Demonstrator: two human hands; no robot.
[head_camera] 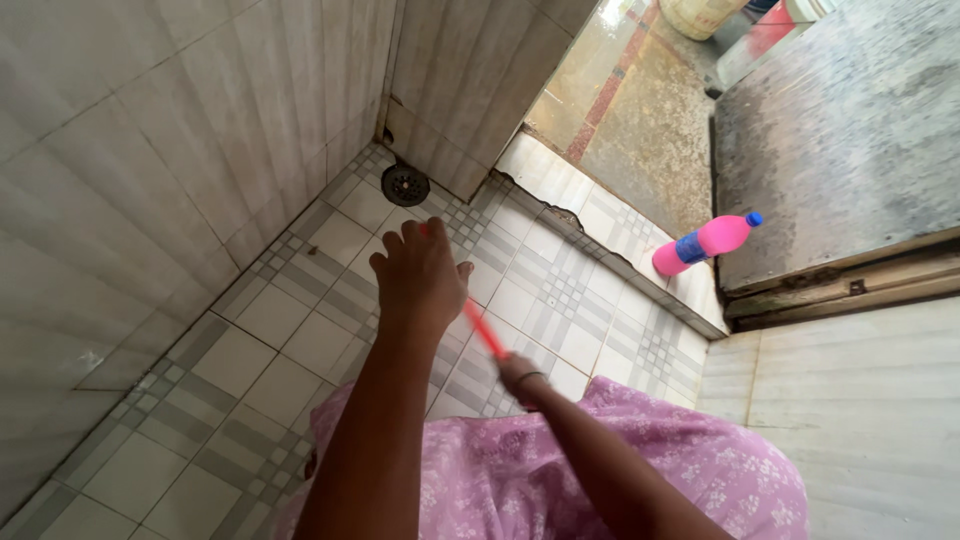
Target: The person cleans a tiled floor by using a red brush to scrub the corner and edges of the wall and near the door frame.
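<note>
The left hand (pixel 420 275) is closed around the upper part of a red-orange handle (pixel 486 330), knuckles up, over the tiled floor (pixel 270 330). The right hand (pixel 520 380), a thin band at its wrist, grips the same handle lower down, close against the pink floral garment (pixel 620 470) at about five o'clock from the left hand. The handle runs slantwise between the two hands; its far end is hidden behind the left hand, so what sort of head it carries cannot be told. At twelve o'clock from the left hand a round metal floor drain (pixel 405 184) sits in the corner where the tiled walls (pixel 150 150) meet. At about three o'clock, well apart, a pink bottle with a blue cap and blue label (pixel 705 243) lies on its side on the raised tiled threshold (pixel 600 230), before the open door. The floor shows no foam, puddle or wet streak, so by the look of it the work there has barely begun.
</note>
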